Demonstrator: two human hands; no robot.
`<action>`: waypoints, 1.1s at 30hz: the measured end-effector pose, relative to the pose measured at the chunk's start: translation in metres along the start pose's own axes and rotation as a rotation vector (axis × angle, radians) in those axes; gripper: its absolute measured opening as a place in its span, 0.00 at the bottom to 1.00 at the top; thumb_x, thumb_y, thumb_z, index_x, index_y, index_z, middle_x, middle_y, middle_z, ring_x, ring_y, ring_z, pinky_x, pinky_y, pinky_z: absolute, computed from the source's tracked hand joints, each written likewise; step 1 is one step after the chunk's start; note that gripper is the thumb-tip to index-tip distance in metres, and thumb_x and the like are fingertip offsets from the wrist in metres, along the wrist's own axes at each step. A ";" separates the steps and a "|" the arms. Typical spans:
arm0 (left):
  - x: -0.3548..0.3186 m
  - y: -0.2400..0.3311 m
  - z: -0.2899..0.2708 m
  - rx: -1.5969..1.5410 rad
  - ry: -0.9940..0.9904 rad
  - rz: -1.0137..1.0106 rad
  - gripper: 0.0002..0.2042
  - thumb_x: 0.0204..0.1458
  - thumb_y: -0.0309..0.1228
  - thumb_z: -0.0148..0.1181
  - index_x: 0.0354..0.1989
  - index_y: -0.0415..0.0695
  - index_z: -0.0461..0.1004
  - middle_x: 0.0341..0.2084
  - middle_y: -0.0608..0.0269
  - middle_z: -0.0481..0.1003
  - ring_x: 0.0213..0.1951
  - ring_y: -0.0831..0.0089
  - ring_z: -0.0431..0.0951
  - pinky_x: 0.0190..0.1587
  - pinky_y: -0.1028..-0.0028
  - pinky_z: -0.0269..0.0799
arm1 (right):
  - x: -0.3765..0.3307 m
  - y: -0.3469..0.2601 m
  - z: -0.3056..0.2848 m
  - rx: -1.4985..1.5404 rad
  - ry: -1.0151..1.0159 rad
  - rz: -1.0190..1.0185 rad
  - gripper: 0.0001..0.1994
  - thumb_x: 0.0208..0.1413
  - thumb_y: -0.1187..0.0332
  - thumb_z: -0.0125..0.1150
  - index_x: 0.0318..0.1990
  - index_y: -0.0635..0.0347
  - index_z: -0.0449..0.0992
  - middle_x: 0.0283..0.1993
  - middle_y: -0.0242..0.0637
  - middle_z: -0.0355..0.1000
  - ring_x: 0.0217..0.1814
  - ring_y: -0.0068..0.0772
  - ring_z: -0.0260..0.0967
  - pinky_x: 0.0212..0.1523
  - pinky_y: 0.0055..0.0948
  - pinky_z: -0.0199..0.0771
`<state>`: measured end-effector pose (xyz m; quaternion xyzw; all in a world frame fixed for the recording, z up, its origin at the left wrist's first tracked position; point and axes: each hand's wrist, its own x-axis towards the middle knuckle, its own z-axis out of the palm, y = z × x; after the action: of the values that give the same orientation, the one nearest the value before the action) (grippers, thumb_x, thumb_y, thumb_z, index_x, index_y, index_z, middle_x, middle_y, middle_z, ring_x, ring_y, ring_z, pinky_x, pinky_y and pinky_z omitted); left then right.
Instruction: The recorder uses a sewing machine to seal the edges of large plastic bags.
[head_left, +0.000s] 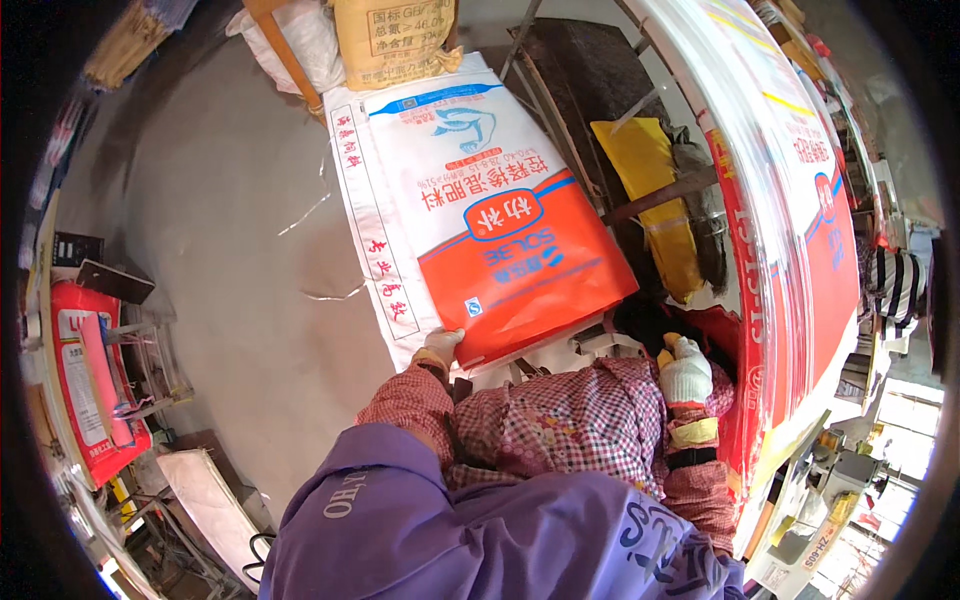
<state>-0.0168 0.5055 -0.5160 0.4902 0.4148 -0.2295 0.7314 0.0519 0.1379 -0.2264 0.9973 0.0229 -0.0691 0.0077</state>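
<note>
In front of me lies a flat printed sack [510,265], white in its upper part and red at its near end, with blue bands. My left hand [441,347] pinches its near left corner, thumb on top. Beneath it, a white sack with red print [365,215] sticks out along the left side. To the right, my right hand [686,372], in a white knit glove with yellow at the fingers, is curled closed beside a dark gap. Whatever it may hold cannot be made out.
A tall stack of red and white sacks [790,230] rises close on my right. Beyond the flat sack stands a filled yellow bag [395,40]. A yellow sheet [655,200] lies among metal bars. At far left, a red sack [85,380] hangs near a metal frame.
</note>
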 end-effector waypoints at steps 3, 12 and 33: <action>-0.004 0.003 0.005 0.033 0.006 -0.021 0.16 0.48 0.31 0.57 0.43 0.35 0.69 0.36 0.55 0.74 0.34 0.63 0.74 0.38 0.66 0.70 | 0.001 -0.004 -0.004 0.117 0.018 0.057 0.13 0.45 0.66 0.57 0.41 0.54 0.73 0.36 0.43 0.71 0.40 0.44 0.68 0.39 0.34 0.69; -0.036 0.041 -0.020 0.425 -0.233 0.079 0.17 0.54 0.33 0.47 0.51 0.41 0.65 0.46 0.59 0.68 0.47 0.68 0.68 0.49 0.71 0.65 | -0.015 -0.019 -0.034 0.371 0.276 0.025 0.13 0.42 0.67 0.53 0.37 0.57 0.75 0.36 0.46 0.72 0.39 0.47 0.69 0.41 0.39 0.69; -0.360 0.183 0.556 1.272 -1.206 2.039 0.11 0.44 0.27 0.57 0.35 0.37 0.72 0.35 0.51 0.73 0.42 0.59 0.72 0.46 0.69 0.66 | -0.197 0.088 -0.126 1.587 0.345 0.328 0.07 0.50 0.72 0.53 0.36 0.62 0.74 0.28 0.32 0.72 0.31 0.21 0.70 0.35 0.20 0.69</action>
<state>0.1333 0.0511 -0.0221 0.6533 -0.6947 0.0834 0.2891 -0.1216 0.0436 -0.0732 0.6934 -0.1779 0.0912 -0.6922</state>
